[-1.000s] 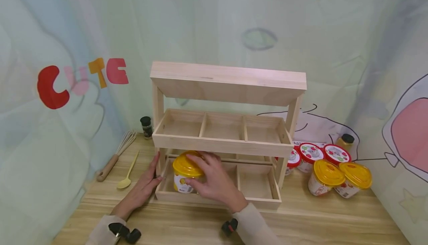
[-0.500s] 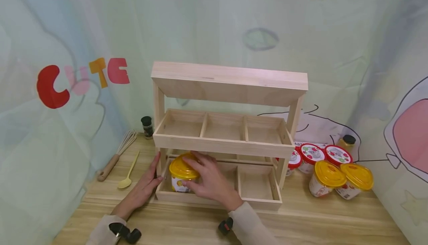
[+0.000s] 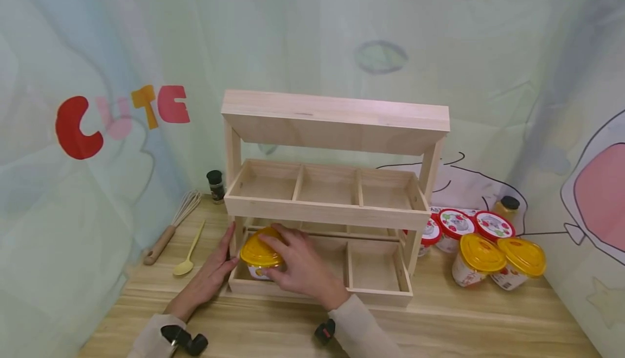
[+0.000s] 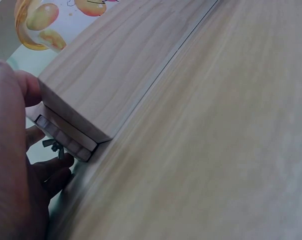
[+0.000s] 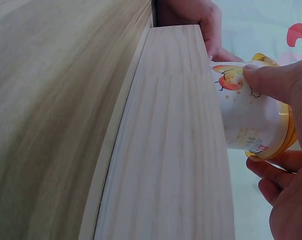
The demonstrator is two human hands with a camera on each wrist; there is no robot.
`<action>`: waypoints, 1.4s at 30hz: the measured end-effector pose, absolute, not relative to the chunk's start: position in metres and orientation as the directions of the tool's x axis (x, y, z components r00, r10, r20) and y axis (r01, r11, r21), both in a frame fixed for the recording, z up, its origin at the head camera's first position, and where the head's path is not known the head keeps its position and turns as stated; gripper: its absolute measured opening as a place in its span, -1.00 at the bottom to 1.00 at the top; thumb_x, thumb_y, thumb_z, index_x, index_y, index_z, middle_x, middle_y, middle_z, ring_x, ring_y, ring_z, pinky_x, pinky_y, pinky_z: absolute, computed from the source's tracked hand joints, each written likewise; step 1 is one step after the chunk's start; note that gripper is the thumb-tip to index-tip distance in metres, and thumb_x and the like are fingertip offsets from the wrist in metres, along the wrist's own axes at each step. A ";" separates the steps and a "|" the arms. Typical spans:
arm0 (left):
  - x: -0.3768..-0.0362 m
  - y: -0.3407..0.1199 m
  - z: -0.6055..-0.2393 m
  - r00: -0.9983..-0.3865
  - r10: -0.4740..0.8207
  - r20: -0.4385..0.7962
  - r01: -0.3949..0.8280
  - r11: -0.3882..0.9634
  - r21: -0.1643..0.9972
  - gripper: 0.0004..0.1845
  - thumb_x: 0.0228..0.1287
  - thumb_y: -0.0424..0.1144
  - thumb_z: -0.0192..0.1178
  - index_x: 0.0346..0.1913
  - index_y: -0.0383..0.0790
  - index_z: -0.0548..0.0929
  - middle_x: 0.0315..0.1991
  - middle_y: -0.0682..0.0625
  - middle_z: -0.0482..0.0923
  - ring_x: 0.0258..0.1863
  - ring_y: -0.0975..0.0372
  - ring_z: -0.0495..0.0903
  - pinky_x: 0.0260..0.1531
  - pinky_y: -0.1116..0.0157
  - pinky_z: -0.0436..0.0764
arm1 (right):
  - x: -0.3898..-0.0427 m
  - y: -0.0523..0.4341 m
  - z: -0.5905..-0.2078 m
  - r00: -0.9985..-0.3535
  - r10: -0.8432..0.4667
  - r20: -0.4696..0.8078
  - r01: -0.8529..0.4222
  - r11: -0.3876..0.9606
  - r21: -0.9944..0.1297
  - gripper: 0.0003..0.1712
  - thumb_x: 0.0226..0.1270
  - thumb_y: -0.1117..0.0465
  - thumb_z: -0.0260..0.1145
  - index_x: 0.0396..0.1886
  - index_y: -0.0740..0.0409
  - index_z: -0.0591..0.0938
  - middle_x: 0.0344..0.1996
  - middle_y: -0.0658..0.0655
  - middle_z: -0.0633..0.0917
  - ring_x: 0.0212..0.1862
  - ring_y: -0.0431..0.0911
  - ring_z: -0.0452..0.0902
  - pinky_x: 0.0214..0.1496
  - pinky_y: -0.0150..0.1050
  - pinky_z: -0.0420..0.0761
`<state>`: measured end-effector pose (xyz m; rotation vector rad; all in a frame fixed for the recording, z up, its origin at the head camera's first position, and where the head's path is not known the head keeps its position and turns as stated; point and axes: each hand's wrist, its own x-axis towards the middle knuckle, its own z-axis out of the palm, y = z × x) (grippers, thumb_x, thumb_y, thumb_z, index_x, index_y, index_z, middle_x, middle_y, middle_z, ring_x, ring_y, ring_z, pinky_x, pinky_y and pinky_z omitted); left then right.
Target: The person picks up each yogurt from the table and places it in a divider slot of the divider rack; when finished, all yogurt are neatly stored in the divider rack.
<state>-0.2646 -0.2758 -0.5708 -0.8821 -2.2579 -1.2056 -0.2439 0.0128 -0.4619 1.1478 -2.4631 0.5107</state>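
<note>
A two-tier wooden rack (image 3: 326,211) stands on the table against the wall. My right hand (image 3: 288,260) grips a yellow-lidded cup (image 3: 259,252) by its lid, low in the bottom tier's left compartment. In the right wrist view the cup (image 5: 246,112) shows peach artwork, with my thumb and fingers (image 5: 271,82) around it behind the rack's front board (image 5: 171,140). My left hand (image 3: 215,268) rests with straight fingers against the rack's lower left corner (image 4: 73,125), thumb up along the post.
Right of the rack stand two more yellow-lidded cups (image 3: 498,263) and three red-lidded ones (image 3: 461,225), with a small jar (image 3: 505,206) behind. A whisk (image 3: 171,228), a yellow spoon (image 3: 187,252) and a spice bottle (image 3: 215,184) lie left. Curtains surround the table.
My right hand has moved the yellow-lidded cup left and down into the bottom left compartment. The left hand has stayed at the rack's corner.
</note>
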 end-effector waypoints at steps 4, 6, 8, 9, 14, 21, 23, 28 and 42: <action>-0.270 -0.281 -0.581 -0.746 0.331 0.578 0.662 0.465 0.588 -0.11 0.55 -0.37 0.09 0.78 -0.13 -0.11 0.82 0.02 -0.15 0.67 0.60 -0.14 0.51 0.69 -0.13 | -0.243 0.012 -0.461 -0.600 -0.648 0.469 -0.782 0.599 -0.172 -0.20 0.35 -0.11 0.50 0.54 -0.08 0.52 0.55 0.26 0.51 0.40 0.15 0.61 0.47 0.16 0.57; -0.275 -0.285 -0.587 -0.768 0.334 0.546 0.636 0.494 0.593 -0.08 0.53 -0.39 0.12 0.78 -0.15 -0.13 0.82 0.00 -0.16 0.66 0.63 -0.17 0.51 0.71 -0.11 | -0.243 0.012 -0.460 -0.607 -0.649 0.459 -0.777 0.606 -0.170 -0.21 0.35 -0.11 0.50 0.54 -0.08 0.52 0.55 0.26 0.50 0.41 0.15 0.60 0.48 0.16 0.56; -0.278 -0.288 -0.592 -0.767 0.341 0.543 0.636 0.510 0.579 -0.08 0.55 -0.37 0.12 0.78 -0.14 -0.15 0.82 0.03 -0.18 0.66 0.64 -0.19 0.50 0.71 -0.12 | -0.243 0.012 -0.459 -0.616 -0.649 0.446 -0.771 0.614 -0.171 -0.21 0.36 -0.11 0.49 0.54 -0.09 0.52 0.56 0.25 0.49 0.42 0.14 0.59 0.49 0.17 0.55; -0.275 -0.286 -0.587 -0.773 0.333 0.540 0.630 0.507 0.588 -0.09 0.54 -0.37 0.11 0.78 -0.15 -0.14 0.82 0.03 -0.18 0.65 0.65 -0.18 0.49 0.72 -0.11 | -0.243 0.012 -0.458 -0.620 -0.649 0.441 -0.768 0.618 -0.171 -0.21 0.36 -0.11 0.49 0.54 -0.09 0.52 0.56 0.24 0.49 0.42 0.14 0.59 0.49 0.17 0.55; -0.264 -0.278 -0.571 -0.789 0.318 0.526 0.611 0.506 0.609 -0.10 0.55 -0.37 0.09 0.78 -0.12 -0.13 0.82 0.13 -0.20 0.61 0.69 -0.18 0.46 0.74 -0.11 | -0.243 0.013 -0.458 -0.636 -0.642 0.427 -0.757 0.627 -0.184 -0.21 0.36 -0.11 0.48 0.55 -0.10 0.51 0.57 0.24 0.48 0.44 0.14 0.58 0.50 0.17 0.54; -0.274 -0.284 -0.583 -0.774 0.348 0.530 0.631 0.493 0.598 -0.07 0.57 -0.38 0.10 0.79 -0.06 -0.18 0.82 0.01 -0.21 0.67 0.63 -0.21 0.51 0.71 -0.15 | -0.242 0.014 -0.461 -0.634 -0.615 0.469 -0.761 0.606 -0.233 -0.11 0.31 -0.22 0.52 0.56 -0.13 0.43 0.56 0.19 0.49 0.50 0.17 0.53 0.50 0.27 0.51; -0.271 -0.281 -0.579 -0.754 0.346 0.559 0.655 0.470 0.592 -0.09 0.56 -0.38 0.10 0.78 -0.08 -0.15 0.82 0.08 -0.19 0.67 0.63 -0.18 0.50 0.72 -0.13 | -0.242 0.016 -0.462 -0.624 -0.613 0.485 -0.769 0.591 -0.243 -0.07 0.29 -0.25 0.54 0.56 -0.13 0.41 0.55 0.19 0.50 0.51 0.17 0.50 0.49 0.29 0.50; -0.260 -0.271 -0.561 -0.739 0.329 0.588 0.671 0.433 0.602 -0.10 0.53 -0.37 0.09 0.78 -0.11 -0.10 0.81 0.10 -0.14 0.64 0.62 -0.12 0.47 0.74 -0.10 | -0.241 0.023 -0.463 -0.584 -0.626 0.517 -0.797 0.564 -0.218 -0.01 0.27 -0.27 0.55 0.58 -0.05 0.38 0.49 0.20 0.56 0.53 0.16 0.49 0.48 0.26 0.52; -0.257 -0.270 -0.557 -0.729 0.328 0.601 0.680 0.446 0.581 -0.11 0.55 -0.37 0.07 0.78 -0.07 -0.12 0.81 0.08 -0.16 0.63 0.60 -0.10 0.46 0.71 -0.07 | -0.228 0.073 -0.463 -0.652 -0.557 0.515 -0.736 0.627 -0.255 0.04 0.18 -0.21 0.62 0.58 -0.05 0.40 0.59 0.25 0.44 0.51 0.20 0.46 0.44 0.34 0.50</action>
